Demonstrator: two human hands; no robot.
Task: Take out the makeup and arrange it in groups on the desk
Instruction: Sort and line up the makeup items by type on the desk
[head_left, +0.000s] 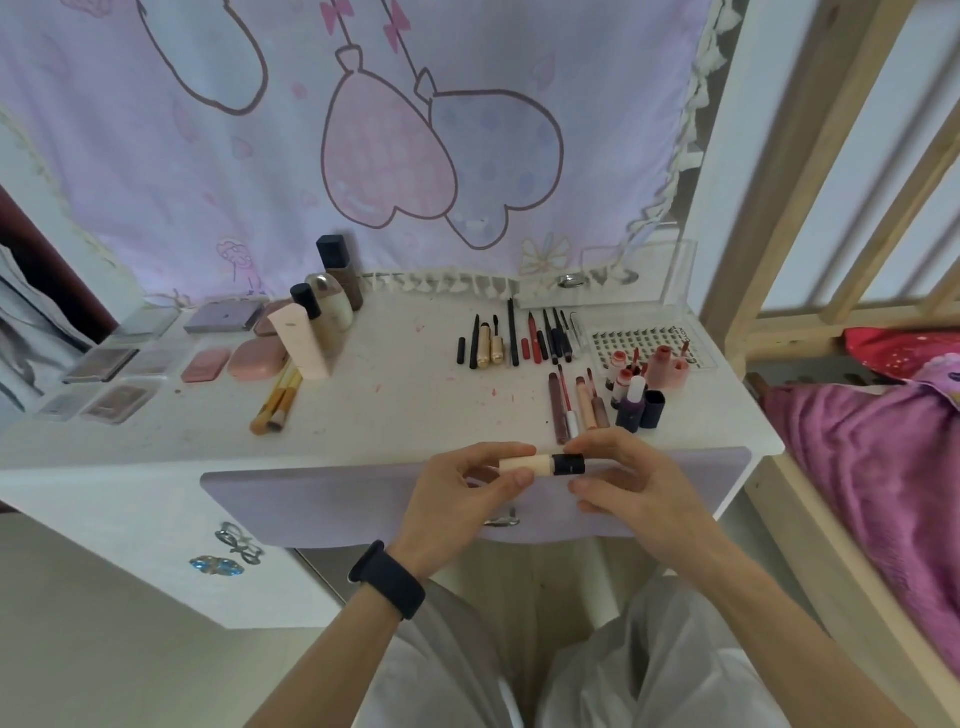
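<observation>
A small cream tube with a black cap (540, 464) lies level between my hands, above the desk's front edge. My left hand (462, 499) pinches its cream end. My right hand (623, 488) pinches the black cap end. On the white desk (395, 384) makeup lies in groups: eyeshadow palettes (111, 364) and pink compacts (234, 361) at the left, bottles (327, 306) behind them, two brushes (278, 397), pencils and mascaras (519, 338) in a row, lip glosses (576, 405) and small bottles (639, 389) at the right.
A lilac drawer front (363, 499) with a metal handle sits under my hands. A clear acrylic box (602, 280) and a lash tray (639, 343) stand at the back right. A wooden bed frame (779, 260) with pink bedding (883, 457) borders the right side.
</observation>
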